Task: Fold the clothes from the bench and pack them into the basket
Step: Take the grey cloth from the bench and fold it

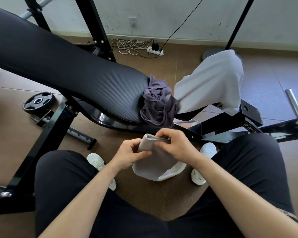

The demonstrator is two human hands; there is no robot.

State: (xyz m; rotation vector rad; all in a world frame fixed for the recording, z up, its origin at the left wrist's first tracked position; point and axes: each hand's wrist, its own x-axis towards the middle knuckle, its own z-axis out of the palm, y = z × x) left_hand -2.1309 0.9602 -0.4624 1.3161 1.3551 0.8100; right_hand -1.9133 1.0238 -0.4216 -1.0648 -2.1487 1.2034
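Observation:
I hold a small light-grey cloth with a white lower edge in front of me, between my knees. My left hand pinches its left side and my right hand grips its folded top edge. On the black padded bench, a crumpled purple garment hangs off the seat's end. A large pale grey garment is draped over the bench's leg pad to the right. No basket is in view.
A black weight plate lies on the brown floor at left. A white power strip with coiled cables sits by the far wall. Black frame bars cross the floor ahead. My legs and white shoes flank the cloth.

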